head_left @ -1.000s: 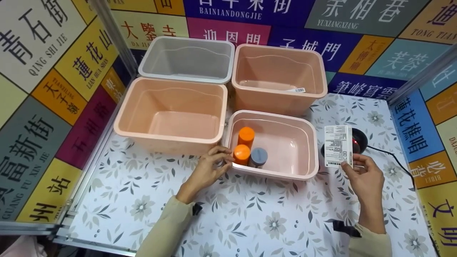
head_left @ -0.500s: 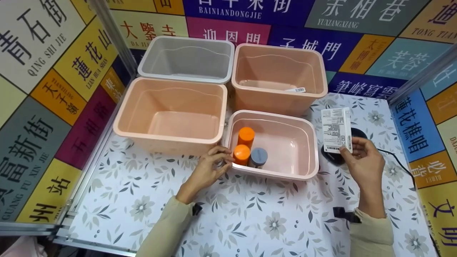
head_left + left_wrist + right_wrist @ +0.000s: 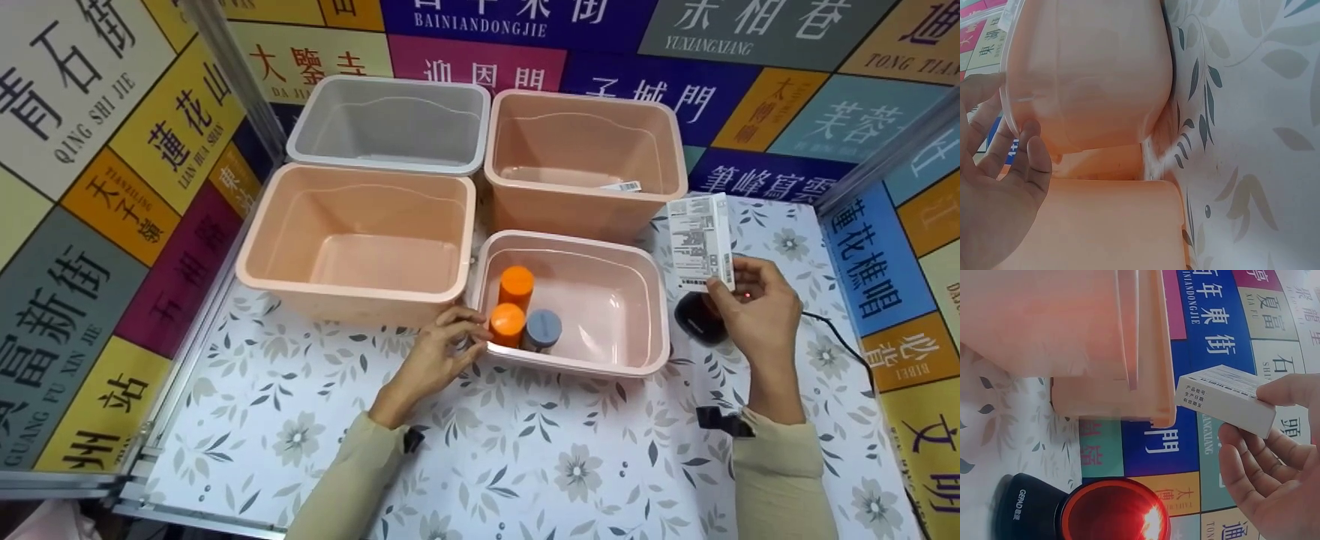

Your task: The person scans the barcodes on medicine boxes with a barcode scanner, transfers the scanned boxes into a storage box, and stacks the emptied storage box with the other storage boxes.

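My right hand (image 3: 761,315) pinches a small white printed carton (image 3: 700,244) between thumb and fingers, held up beyond the black barcode scanner (image 3: 697,319). The right wrist view shows the carton's end with lines of printed characters (image 3: 1195,396), and red light glows in the scanner window (image 3: 1109,514). At the near left corner of the low pink bin (image 3: 607,300), my left hand (image 3: 435,356) holds the rim with thumb and curled fingers. Inside that bin stand two orange-capped containers (image 3: 517,283) and one with a grey-blue cap (image 3: 544,328), grouped at the left.
A deep peach bin (image 3: 360,292) stands at left, a grey bin (image 3: 390,161) behind it. Another peach bin (image 3: 577,206) at the back holds a white carton (image 3: 622,187). The scanner's black cable (image 3: 840,334) runs right. Sign-printed panels (image 3: 750,97) border the floral tabletop (image 3: 525,450).
My right hand has carried the carton away from me, from over the scanner to a spot beyond it, uncovering the scanner's near part. The left hand stays at the pink bin's corner.
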Motion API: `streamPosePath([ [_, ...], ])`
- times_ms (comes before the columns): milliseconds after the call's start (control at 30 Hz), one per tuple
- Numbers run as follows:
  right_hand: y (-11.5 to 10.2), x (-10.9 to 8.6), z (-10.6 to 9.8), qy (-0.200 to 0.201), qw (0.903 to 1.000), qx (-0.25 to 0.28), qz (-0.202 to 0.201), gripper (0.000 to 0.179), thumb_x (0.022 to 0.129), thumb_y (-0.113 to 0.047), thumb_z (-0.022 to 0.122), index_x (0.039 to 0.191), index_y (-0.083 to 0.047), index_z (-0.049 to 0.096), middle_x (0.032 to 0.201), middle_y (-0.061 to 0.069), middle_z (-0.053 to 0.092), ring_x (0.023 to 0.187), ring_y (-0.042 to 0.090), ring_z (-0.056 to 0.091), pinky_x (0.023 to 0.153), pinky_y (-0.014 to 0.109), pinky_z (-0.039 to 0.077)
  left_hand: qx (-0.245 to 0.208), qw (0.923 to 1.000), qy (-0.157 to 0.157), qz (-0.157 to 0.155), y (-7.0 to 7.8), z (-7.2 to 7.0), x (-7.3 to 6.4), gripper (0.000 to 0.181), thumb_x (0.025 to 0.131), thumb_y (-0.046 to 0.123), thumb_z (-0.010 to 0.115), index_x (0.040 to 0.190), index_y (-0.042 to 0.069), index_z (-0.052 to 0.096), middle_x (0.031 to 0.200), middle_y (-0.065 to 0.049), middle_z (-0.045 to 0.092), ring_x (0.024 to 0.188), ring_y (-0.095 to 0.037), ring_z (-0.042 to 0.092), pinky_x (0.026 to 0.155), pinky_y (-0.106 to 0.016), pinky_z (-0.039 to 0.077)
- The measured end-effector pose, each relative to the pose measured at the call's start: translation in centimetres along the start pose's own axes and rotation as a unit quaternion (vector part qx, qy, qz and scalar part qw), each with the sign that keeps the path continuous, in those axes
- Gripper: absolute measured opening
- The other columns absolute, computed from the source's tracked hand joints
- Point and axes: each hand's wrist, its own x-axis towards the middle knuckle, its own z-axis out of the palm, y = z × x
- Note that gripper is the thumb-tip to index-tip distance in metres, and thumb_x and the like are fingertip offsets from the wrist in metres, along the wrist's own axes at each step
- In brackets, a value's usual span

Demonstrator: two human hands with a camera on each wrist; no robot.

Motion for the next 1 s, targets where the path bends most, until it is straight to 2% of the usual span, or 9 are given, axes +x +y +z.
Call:
streamPosePath([
  [200, -0.8, 1.0, 0.5, 0.002, 1.0, 0.004, 0.005, 0.038, 0.084, -0.016, 0.077, 0.118, -0.005, 0.065, 0.086, -0.017, 0.059, 0.077, -0.003, 0.058, 0.071, 0.009, 0.047, -0.004, 0.9999, 0.004, 0.009, -0.1, 0.0, 0.1, 0.009, 0.091, 0.013, 0.073, 0.099, 0.011, 0.076, 0.12, -0.007, 0.066, 0.115, -0.02, 0.061, 0.099, -0.033, 0.052],
  [400, -1.6, 2.2, 0.8, 0.017, 0.9998, 0.009, -0.011, 0.037, 0.083, -0.017, 0.078, 0.116, -0.006, 0.067, 0.087, -0.019, 0.059, 0.077, -0.006, 0.06, 0.072, 0.008, 0.048, -0.01, 0.9998, 0.002, 0.017, -0.2, 0.0, 0.1, 0.009, 0.091, 0.015, 0.073, 0.098, 0.01, 0.076, 0.118, -0.011, 0.067, 0.114, -0.021, 0.062, 0.1, -0.036, 0.051],
  [633, -2.8, 3.7, 1.4, 0.03, 0.9991, -0.002, -0.028, 0.036, 0.084, -0.019, 0.077, 0.116, -0.007, 0.067, 0.09, -0.021, 0.058, 0.08, -0.009, 0.058, 0.073, 0.008, 0.048, -0.008, 1.0, -0.001, 0.0, 0.0, 0.0, 0.1, 0.009, 0.09, 0.013, 0.073, 0.098, 0.009, 0.076, 0.119, -0.009, 0.066, 0.116, -0.021, 0.062, 0.101, -0.037, 0.051],
  [833, -3.6, 5.0, 2.2, 0.036, 0.9989, -0.007, -0.03, 0.034, 0.084, -0.02, 0.076, 0.116, -0.01, 0.068, 0.094, -0.015, 0.062, 0.08, -0.009, 0.056, 0.072, 0.009, 0.047, -0.01, 0.9999, -0.003, -0.009, 0.1, -0.1, 0.1, 0.01, 0.09, 0.012, 0.073, 0.098, 0.009, 0.076, 0.12, -0.006, 0.066, 0.117, -0.021, 0.061, 0.103, -0.038, 0.05],
  [1000, -4.0, 6.3, 2.8, 0.034, 0.9982, -0.028, -0.041, 0.035, 0.085, -0.024, 0.075, 0.117, -0.012, 0.068, 0.1, -0.002, 0.067, 0.082, -0.008, 0.056, 0.072, 0.01, 0.046, -0.011, 0.9999, 0.0, -0.005, 0.0, 0.0, 0.1, 0.009, 0.09, 0.011, 0.073, 0.098, 0.01, 0.076, 0.12, -0.005, 0.066, 0.116, -0.021, 0.061, 0.103, -0.038, 0.049],
])
